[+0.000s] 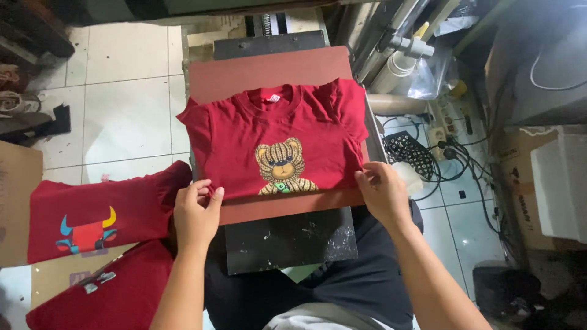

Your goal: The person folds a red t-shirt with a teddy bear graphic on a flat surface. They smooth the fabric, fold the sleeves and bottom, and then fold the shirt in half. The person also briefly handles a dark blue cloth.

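Observation:
A small red t-shirt (244,140) with a brown bear print (282,166) lies flat on the reddish pad of a heat press (275,67). My left hand (197,214) pinches the shirt's lower left hem between thumb and fingers. My right hand (382,192) grips the lower right hem at the pad's edge. The neck of the shirt points away from me.
Two more red shirts lie at the left, one with a bull-head print (92,217), another (104,293) below it. A black plate (290,241) juts out under the pad over my lap. Cables and a power strip (446,146) crowd the floor at the right, with cardboard rolls (397,67) behind.

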